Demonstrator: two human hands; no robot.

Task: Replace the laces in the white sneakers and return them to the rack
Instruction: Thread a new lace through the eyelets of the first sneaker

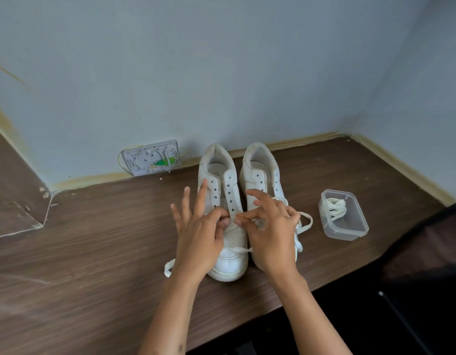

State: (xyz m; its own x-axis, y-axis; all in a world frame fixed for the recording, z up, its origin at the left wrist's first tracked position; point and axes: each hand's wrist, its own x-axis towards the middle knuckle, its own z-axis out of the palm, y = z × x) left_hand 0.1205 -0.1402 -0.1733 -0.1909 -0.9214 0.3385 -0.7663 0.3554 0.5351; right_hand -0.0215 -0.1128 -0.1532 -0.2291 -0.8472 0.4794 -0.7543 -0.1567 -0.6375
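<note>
Two white sneakers stand side by side on a brown wood-grain table [93, 239], toes toward the viewer and heels near the wall. The left sneaker [225, 201] shows two rows of empty eyelets along its upper part; the right sneaker [262, 172] is partly covered by a hand. One white lace [302, 226] is in use: one end lies across the toe of the left sneaker and trails onto the table at the left, and the other loops out to the right of the right sneaker.

Two bare hands work at the lowest eyelets of the left sneaker. The left hand [198, 234] pinches the eyelet flap between thumb and curled forefinger, its other three fingers spread and raised. The right hand [270, 226] pinches the lace near the same spot with thumb and forefinger, the remaining fingers loosely fanned.

One clear plastic container [343, 216], without a lid, sits to the right of the sneakers, apart from them, holding one bundled white lace [335, 207]. One pale wall plate [152, 157] with a green part leans at the foot of the wall, left of the sneakers.
</note>
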